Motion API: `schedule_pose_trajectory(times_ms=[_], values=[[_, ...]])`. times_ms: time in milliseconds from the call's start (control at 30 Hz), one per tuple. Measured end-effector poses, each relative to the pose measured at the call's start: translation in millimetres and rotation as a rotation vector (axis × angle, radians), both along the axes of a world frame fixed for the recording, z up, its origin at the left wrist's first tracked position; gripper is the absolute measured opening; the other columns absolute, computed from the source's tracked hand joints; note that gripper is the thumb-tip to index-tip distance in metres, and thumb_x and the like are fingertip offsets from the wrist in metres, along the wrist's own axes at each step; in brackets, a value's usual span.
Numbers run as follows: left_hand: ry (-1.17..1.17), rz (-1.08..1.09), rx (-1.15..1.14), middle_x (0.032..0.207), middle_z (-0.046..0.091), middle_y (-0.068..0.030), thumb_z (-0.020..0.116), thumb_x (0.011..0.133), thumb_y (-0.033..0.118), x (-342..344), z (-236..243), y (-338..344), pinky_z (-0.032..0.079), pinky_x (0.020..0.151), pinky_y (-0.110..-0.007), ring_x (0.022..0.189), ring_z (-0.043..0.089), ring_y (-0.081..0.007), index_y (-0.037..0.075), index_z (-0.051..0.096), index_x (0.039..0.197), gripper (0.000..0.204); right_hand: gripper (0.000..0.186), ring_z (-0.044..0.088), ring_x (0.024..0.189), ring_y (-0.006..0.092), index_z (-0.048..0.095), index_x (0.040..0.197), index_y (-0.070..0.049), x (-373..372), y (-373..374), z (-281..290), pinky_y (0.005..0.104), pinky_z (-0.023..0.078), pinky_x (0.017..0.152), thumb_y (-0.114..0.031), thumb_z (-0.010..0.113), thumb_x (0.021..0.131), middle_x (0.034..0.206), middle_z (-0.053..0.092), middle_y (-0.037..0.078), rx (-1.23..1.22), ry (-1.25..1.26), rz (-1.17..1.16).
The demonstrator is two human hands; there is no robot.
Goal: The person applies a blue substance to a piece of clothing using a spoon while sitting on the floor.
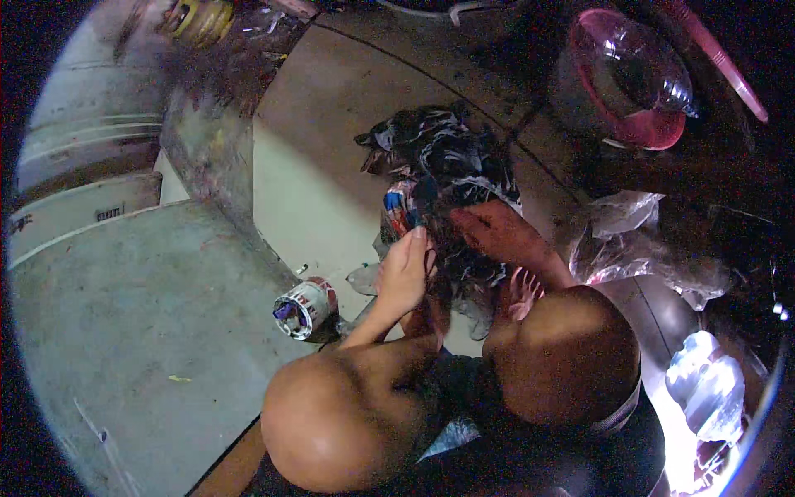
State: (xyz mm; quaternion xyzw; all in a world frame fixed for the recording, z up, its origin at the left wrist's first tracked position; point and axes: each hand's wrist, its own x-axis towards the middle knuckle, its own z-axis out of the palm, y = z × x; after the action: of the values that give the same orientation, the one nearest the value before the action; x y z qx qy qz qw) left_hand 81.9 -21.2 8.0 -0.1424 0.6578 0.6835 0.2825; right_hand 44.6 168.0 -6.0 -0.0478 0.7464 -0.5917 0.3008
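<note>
Between my knees, my left hand (404, 269) is closed, thumb up, at the lower end of a crumpled packet (397, 207) with blue, white and red colouring. Crumpled black plastic (431, 141) lies just beyond and beside it on the floor. A red-lit limb that looks like my right hand (482, 227) reaches to the plastic from the right; its fingers cannot be made out in the dark. Left of my left wrist, a white and red tub (308, 308) lies tilted, with something purple and dark inside.
A transparent pink-rimmed basin (629, 79) stands at the far right, near a long pink bar (720, 62). Clear plastic wrapping (646, 248) lies right of my knee, with a brightly lit white bag (705, 385) nearer. A pale panel (91, 211) edges the left side.
</note>
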Motion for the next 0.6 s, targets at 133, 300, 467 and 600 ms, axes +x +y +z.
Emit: schedule_pose_trajectory(times_ms=[133, 300, 467, 600], values=[[0.041, 0.006, 0.016, 0.058, 0.036, 0.0053, 0.037, 0.098, 0.034, 0, 4, -4, 0.029, 0.044, -0.020, 0.049, 0.033, -0.0032, 0.010, 0.043, 0.077, 0.032, 0.047, 0.043, 0.053, 0.0115, 0.053, 0.067, -0.004, 0, -7, -1, 0.0300, 0.040, 0.054, -0.040, 0.043, 0.094, 0.056, 0.048, 0.001, 0.020, -0.170, 0.012], [0.018, -0.003, -0.030, 0.058, 0.037, 0.0045, 0.035, 0.098, 0.035, -1, 2, -1, 0.031, 0.043, -0.020, 0.048, 0.035, -0.0040, 0.009, 0.043, 0.077, 0.034, 0.042, 0.049, 0.055, 0.0123, 0.059, 0.074, -0.002, 7, -14, -17, 0.0292, 0.042, 0.054, -0.037, 0.046, 0.093, 0.060, 0.056, 0.007, 0.088, -0.040, -0.045], [0.042, -0.045, -0.143, 0.059, 0.042, 0.0026, 0.034, 0.098, 0.036, -1, -7, -2, 0.035, 0.043, -0.022, 0.048, 0.039, -0.0057, 0.008, 0.043, 0.076, 0.036, 0.026, 0.055, 0.057, 0.0141, 0.064, 0.091, -0.002, 23, -32, -39, 0.0322, 0.045, 0.054, -0.025, 0.052, 0.089, 0.065, 0.060, 0.013, 0.058, 0.166, -0.269], [-0.021, 0.033, -0.114, 0.059, 0.042, 0.0025, 0.033, 0.098, 0.035, 1, -14, -3, 0.036, 0.043, -0.022, 0.048, 0.039, -0.0058, 0.008, 0.043, 0.076, 0.036, 0.025, 0.055, 0.056, 0.0159, 0.061, 0.107, -0.005, 20, -39, -34, 0.0331, 0.046, 0.054, -0.015, 0.054, 0.085, 0.070, 0.061, 0.015, 0.073, 0.027, -0.286]])
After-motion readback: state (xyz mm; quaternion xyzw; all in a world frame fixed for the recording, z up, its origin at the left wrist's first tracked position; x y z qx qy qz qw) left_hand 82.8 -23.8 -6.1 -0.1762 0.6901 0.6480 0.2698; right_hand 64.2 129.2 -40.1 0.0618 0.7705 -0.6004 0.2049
